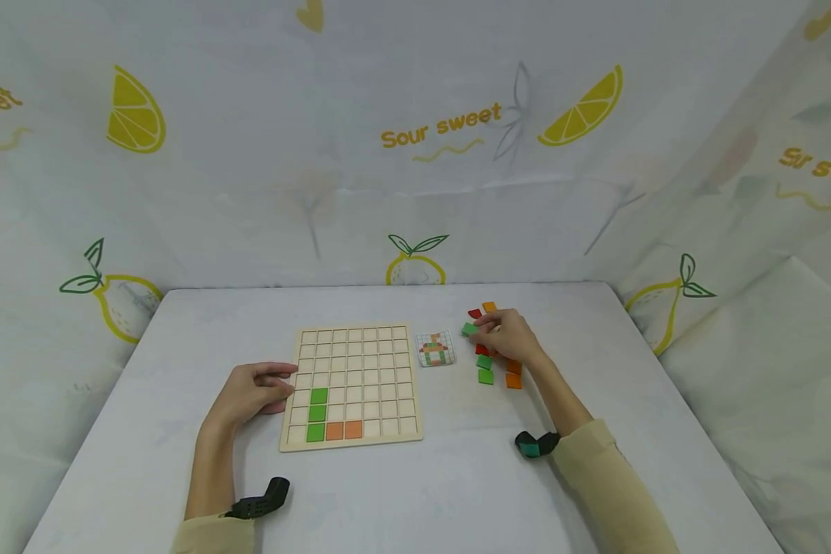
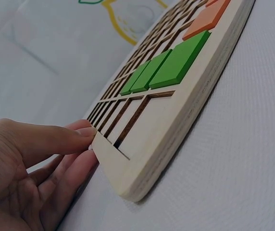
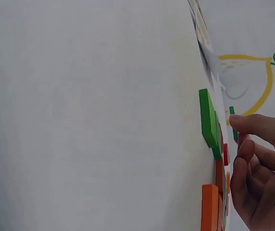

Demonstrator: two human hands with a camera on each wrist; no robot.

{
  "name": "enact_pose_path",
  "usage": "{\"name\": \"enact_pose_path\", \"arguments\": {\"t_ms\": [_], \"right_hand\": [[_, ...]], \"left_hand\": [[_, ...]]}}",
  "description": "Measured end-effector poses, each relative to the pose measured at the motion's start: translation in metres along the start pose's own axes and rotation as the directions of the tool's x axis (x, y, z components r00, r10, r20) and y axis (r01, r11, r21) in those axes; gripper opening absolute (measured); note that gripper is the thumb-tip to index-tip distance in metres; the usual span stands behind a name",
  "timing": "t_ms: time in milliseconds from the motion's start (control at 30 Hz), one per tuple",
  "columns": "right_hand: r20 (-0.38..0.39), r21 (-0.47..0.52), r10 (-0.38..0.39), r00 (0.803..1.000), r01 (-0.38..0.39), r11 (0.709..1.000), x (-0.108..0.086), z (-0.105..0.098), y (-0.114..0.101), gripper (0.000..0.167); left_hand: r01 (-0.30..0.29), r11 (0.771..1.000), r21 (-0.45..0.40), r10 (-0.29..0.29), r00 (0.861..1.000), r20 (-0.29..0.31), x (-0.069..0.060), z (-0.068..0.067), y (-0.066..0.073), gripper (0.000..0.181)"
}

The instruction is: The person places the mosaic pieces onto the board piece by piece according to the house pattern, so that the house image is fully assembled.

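Note:
A wooden grid board (image 1: 388, 391) lies on the table, with three green tiles (image 1: 317, 413) in a column and two orange tiles (image 1: 354, 429) along its near row. My left hand (image 1: 252, 392) holds the board's left edge, its thumb (image 2: 65, 142) on the rim and the other fingers at the side. Over the loose tiles on the right, my right hand (image 1: 508, 337) pinches a green tile (image 1: 468, 329) between thumb and fingertips. The right wrist view shows that green tile (image 3: 235, 134) edge-on, partly covered by the thumb.
Between board and loose tiles lies a small pattern card (image 1: 435, 348). Loose green tiles (image 1: 485, 377), orange tiles (image 1: 514, 381) and red tiles (image 1: 475, 313) lie around and under the right hand. A printed cloth (image 1: 277, 208) hangs behind the table.

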State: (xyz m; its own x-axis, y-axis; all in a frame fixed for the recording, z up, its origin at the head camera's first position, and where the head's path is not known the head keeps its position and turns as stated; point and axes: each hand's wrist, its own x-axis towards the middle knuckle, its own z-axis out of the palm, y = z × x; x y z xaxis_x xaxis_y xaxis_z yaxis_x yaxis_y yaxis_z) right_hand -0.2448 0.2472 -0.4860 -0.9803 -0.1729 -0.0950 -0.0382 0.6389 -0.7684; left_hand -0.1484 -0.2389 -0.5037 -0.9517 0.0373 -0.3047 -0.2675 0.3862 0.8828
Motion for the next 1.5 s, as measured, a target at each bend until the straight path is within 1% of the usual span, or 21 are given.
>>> {"name": "enact_pose_path", "arguments": {"t_ms": [67,167,300,400,500,633,733,767,933,1133,1200,1367,1500], "right_hand": [[0.001,-0.001,-0.047,0.999,0.047,0.999,-0.002,0.004,-0.005,0.030],[0.013,0.023,-0.107,0.994,0.107,0.994,-0.006,0.010,-0.014,0.030],[0.039,0.065,-0.151,0.988,0.148,0.987,-0.012,0.020,-0.029,0.028],[0.049,0.045,-0.200,0.979,0.198,0.979,-0.015,0.029,-0.041,0.026],[0.072,0.044,-0.223,0.972,0.220,0.975,-0.017,0.038,-0.053,0.024],[0.132,0.077,-0.204,0.970,0.195,0.978,-0.022,0.051,-0.068,0.023],[0.159,0.054,-0.212,0.964,0.206,0.977,-0.024,0.063,-0.078,0.022],[0.164,0.040,-0.223,0.961,0.219,0.975,-0.024,0.068,-0.080,0.022],[0.209,-0.029,-0.271,0.940,0.283,0.959,-0.024,0.088,-0.091,0.022],[0.288,-0.060,-0.310,0.906,0.340,0.938,-0.024,0.106,-0.103,0.019],[0.305,-0.068,-0.306,0.902,0.341,0.938,-0.024,0.109,-0.105,0.018],[0.357,-0.088,-0.256,0.898,0.305,0.948,-0.024,0.116,-0.105,0.017],[0.394,-0.102,-0.247,0.885,0.309,0.946,-0.025,0.121,-0.103,0.017]], "left_hand": [[0.001,1.000,0.000,-0.001,1.000,-0.001,0.000,0.000,0.000,0.051],[0.003,1.000,-0.002,-0.003,1.000,-0.001,-0.001,0.001,0.001,0.051],[0.005,1.000,-0.005,-0.005,1.000,0.001,-0.001,0.002,0.001,0.050],[0.008,1.000,-0.004,-0.008,1.000,-0.001,-0.001,0.003,0.000,0.050],[0.000,1.000,-0.002,0.000,1.000,0.001,-0.001,0.002,-0.001,0.050],[0.001,1.000,0.000,-0.001,1.000,-0.004,0.000,0.002,-0.001,0.050],[0.009,1.000,-0.001,-0.009,1.000,-0.007,0.000,0.003,-0.001,0.049],[0.009,1.000,0.000,-0.009,1.000,-0.008,0.000,0.003,0.000,0.049],[0.021,1.000,-0.004,-0.021,1.000,-0.008,0.000,0.002,0.000,0.049],[0.017,1.000,-0.006,-0.017,1.000,-0.012,0.001,0.003,0.000,0.048],[0.017,1.000,-0.008,-0.017,1.000,-0.014,0.001,0.003,0.000,0.048],[0.020,1.000,-0.011,-0.020,1.000,-0.009,0.001,0.002,0.000,0.048],[0.022,1.000,-0.008,-0.022,1.000,-0.008,0.000,0.002,0.001,0.048]]}}
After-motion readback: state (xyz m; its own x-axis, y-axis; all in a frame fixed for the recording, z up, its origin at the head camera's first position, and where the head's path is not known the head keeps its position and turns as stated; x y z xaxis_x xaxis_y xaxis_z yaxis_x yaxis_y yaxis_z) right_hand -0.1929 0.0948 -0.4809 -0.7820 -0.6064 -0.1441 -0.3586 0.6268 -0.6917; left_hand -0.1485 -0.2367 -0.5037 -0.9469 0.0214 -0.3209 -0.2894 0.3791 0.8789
